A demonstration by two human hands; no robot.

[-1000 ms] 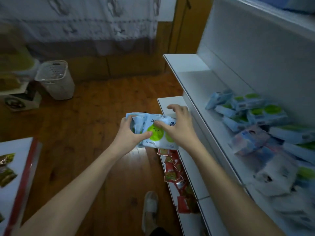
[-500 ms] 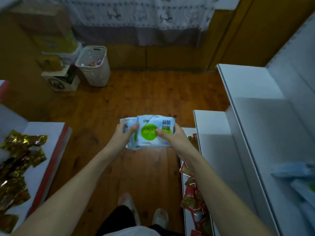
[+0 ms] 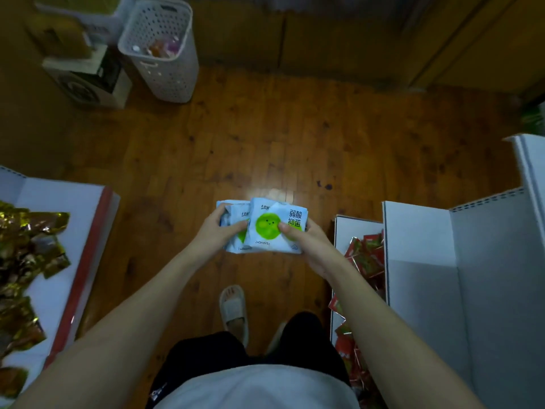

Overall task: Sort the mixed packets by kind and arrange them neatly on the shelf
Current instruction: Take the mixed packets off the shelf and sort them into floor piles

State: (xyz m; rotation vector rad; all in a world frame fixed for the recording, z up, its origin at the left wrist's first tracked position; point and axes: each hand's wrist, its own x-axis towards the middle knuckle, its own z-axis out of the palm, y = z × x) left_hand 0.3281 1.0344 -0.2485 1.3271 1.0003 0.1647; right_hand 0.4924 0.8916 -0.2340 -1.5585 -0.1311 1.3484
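While the left hand (image 3: 216, 236) and right hand (image 3: 306, 243) curl their fingers around blue packets (image 3: 265, 224), they stay above the wood floor (image 3: 265, 149). White shelves (image 3: 427, 261) stand right, a table (image 3: 62, 202) left, open floor between.

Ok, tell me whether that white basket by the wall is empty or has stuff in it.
Not empty. The basket stands upright, and a few colourful items show at the bottom through its open top; what they are cannot be told.

single head view, looking steeply down, close above wooden floor (image 3: 265, 149).
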